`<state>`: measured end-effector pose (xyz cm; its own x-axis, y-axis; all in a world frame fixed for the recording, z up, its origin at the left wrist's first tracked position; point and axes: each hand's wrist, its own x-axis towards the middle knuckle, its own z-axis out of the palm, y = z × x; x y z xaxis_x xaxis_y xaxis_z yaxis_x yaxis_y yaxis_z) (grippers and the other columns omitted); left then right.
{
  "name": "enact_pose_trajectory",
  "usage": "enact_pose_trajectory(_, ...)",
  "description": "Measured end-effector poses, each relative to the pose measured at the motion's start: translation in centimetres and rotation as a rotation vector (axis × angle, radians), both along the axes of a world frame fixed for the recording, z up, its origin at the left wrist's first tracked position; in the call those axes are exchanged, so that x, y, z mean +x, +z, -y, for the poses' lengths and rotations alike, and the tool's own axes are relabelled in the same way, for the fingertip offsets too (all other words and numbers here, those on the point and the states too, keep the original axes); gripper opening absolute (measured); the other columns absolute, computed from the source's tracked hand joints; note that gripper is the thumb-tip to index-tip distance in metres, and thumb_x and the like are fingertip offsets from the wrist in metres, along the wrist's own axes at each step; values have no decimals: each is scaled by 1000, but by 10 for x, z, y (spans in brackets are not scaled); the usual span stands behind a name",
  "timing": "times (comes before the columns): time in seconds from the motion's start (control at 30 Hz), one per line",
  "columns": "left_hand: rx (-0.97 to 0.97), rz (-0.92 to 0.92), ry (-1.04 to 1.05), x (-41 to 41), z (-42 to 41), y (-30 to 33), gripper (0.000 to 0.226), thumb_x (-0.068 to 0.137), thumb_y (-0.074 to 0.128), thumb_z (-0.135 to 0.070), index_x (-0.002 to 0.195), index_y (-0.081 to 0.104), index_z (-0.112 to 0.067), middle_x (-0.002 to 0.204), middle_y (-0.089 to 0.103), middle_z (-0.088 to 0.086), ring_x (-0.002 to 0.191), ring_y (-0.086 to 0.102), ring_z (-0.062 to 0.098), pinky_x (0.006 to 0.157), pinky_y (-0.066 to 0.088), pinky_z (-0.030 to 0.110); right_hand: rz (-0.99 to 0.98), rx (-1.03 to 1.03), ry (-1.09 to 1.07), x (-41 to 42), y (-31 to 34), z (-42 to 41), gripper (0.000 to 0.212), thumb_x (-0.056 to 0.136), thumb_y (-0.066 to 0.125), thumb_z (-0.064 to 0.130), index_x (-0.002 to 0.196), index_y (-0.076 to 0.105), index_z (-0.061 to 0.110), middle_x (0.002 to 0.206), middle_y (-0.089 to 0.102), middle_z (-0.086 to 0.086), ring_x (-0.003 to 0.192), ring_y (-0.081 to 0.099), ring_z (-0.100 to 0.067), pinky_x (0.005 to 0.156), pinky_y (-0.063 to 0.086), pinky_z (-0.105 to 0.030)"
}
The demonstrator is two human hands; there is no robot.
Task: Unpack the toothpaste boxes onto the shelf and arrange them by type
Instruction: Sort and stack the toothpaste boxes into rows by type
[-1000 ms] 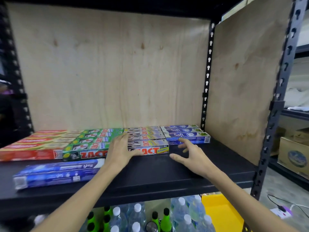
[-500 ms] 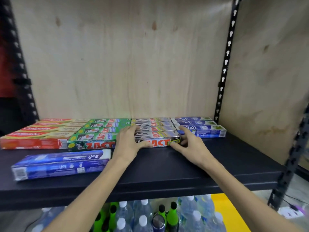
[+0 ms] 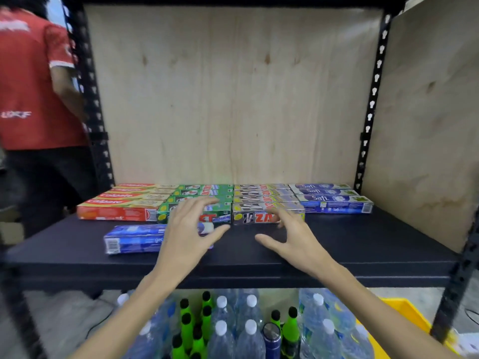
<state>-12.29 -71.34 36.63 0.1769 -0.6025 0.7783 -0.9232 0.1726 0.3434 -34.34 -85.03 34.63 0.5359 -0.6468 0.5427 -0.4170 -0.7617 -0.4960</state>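
Head view: left hand (image 3: 190, 230) and right hand (image 3: 291, 240) spread open, holding nothing, over the shelf (image 3: 363, 244) front.
Stray blue box (image 3: 134, 238): lies alone before the rows, partly under the left hand.
Advice: carry it right to the blue row (image 3: 333, 199), ends flush.
Obstacle: grey row (image 3: 264, 203) lies between.
Surroundings: bottles (image 3: 236, 330) below; person in red (image 3: 33, 81) beside.

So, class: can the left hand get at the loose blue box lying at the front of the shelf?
Probably yes. The left hand hovers open right over the loose blue box, and nothing lies between them.
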Motion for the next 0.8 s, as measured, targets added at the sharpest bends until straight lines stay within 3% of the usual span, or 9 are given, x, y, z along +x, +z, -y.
enact_pose_trajectory(0.1, 33, -16, 188, 58, -41, -2, 61, 76, 74, -63, 128, 59, -34, 131, 55, -16, 126, 46, 11, 106, 36, 37, -32, 53, 109, 39, 4, -19, 71, 85, 71, 58, 146, 46, 33, 124, 58, 9, 106, 52, -3, 89, 38, -19)
enact_pose_trajectory(0.23, 158, -150, 315, 108, -77, -9, 82, 60, 67, -86, 123, 64, -33, 127, 53, -13, 122, 44, 17, 106, 38, 41, -17, 146, 212, 86, 13, -44, 72, 82, 73, 61, 144, 48, 34, 127, 60, 11, 109, 56, -4, 92, 45, -24)
enact_pose_trajectory(0.3, 249, -226, 255, 118, -88, -11, 84, 58, 70, -83, 124, 65, -31, 124, 52, -12, 120, 47, 16, 102, 39, 33, -31, 155, 242, 102, 14, -52, 69, 83, 74, 59, 143, 49, 35, 131, 60, 11, 116, 55, -6, 99, 46, -28)
enact_pose_trajectory(0.4, 332, -255, 152, 125, -95, -11, 67, 68, 80, -61, 127, 62, -36, 127, 59, -14, 116, 54, 5, 94, 39, 23, -37, 134, 247, 108, 11, -55, 59, 87, 74, 48, 140, 55, 29, 134, 60, 12, 118, 55, -6, 102, 46, -28)
enact_pose_trajectory(0.5, 361, -280, 78, 124, -96, -7, 61, 73, 84, -49, 128, 61, -39, 125, 63, -22, 112, 58, -3, 90, 43, 16, -18, 159, 239, 92, 11, -49, 48, 87, 76, 44, 130, 61, 30, 121, 65, 16, 105, 60, -2, 92, 48, -22)
enact_pose_trajectory(0.63, 401, -309, -45, 103, -82, 2, 39, 79, 83, -45, 113, 64, -36, 116, 69, -21, 98, 69, 3, 89, 54, 32, -15, 185, 198, 51, 13, -34, 33, 90, 68, 51, 117, 68, 32, 103, 72, 10, 89, 62, -12, 85, 50, -28)
enact_pose_trajectory(0.73, 466, -312, -78, 80, -61, 10, 39, 83, 70, -61, 109, 68, -33, 107, 74, -16, 97, 70, 5, 91, 55, 38, -29, 195, 131, 21, 18, -20, 51, 91, 52, 70, 91, 71, 23, 77, 67, 8, 71, 55, -10, 75, 47, -37)
enact_pose_trajectory(0.8, 542, -264, -56, 66, -44, 14, 62, 83, 59, -72, 128, 65, -30, 127, 69, -13, 116, 64, 11, 102, 50, 36, -42, 199, 50, 3, 23, -14, 65, 91, 44, 76, 76, 64, 15, 64, 53, 6, 63, 46, -11, 66, 40, -36)
